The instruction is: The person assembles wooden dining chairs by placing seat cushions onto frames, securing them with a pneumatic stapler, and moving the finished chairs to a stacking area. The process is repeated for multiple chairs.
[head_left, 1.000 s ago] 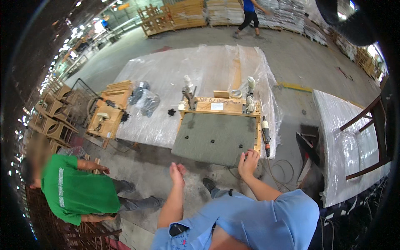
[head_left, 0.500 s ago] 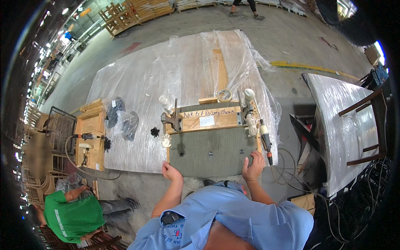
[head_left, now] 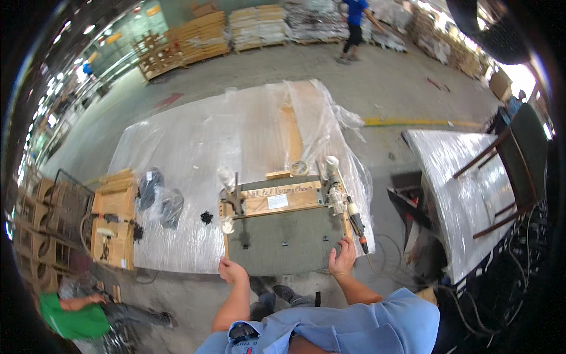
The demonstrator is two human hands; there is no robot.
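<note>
A grey-green fabric panel (head_left: 282,245) lies flat in a wooden jig (head_left: 346,226) at the near edge of a film-wrapped desk (head_left: 171,252), passing under a crossbar (head_left: 300,196) that bears a white label (head_left: 277,202). Three small black pieces sit in a row across the panel. The left hand (head_left: 236,272) is at its near left corner, fingers curled together; whether they pinch the edge, I cannot tell. The right hand (head_left: 343,259) touches the near right corner, its thumb spread away from the fingers. A left toggle clamp (head_left: 233,202) and a right toggle clamp (head_left: 328,187) stand at the crossbar's ends. Just beside the jig's right side lies a power screwdriver (head_left: 357,224); beyond the crossbar is a tape roll (head_left: 299,168). To the left are a pile of black hardware (head_left: 206,218), plastic bags (head_left: 171,207) and a wooden tray (head_left: 113,203).
</note>
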